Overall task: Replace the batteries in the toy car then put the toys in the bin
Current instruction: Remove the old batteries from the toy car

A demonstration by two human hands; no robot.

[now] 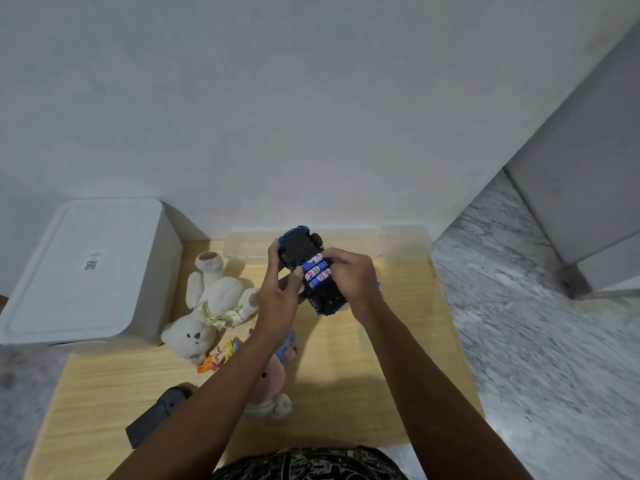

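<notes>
white lidded bin (90,268) at left table edge, beside wall. one cream plush bear (211,306), one pink plush (273,379) on pale wood table (363,358). left hand (280,303) and right hand (349,275) clasp upturned toy car (301,244) above table; three blue batteries (317,271) seated.

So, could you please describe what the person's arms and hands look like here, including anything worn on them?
Both forearms are bare: no sleeves reach into view. The left hand and the right hand wear no gloves, and no rings, watch or bracelets are visible. A small dark mark shows on the left forearm. At the bottom edge, a dark garment with a pale printed pattern covers the torso.
</notes>
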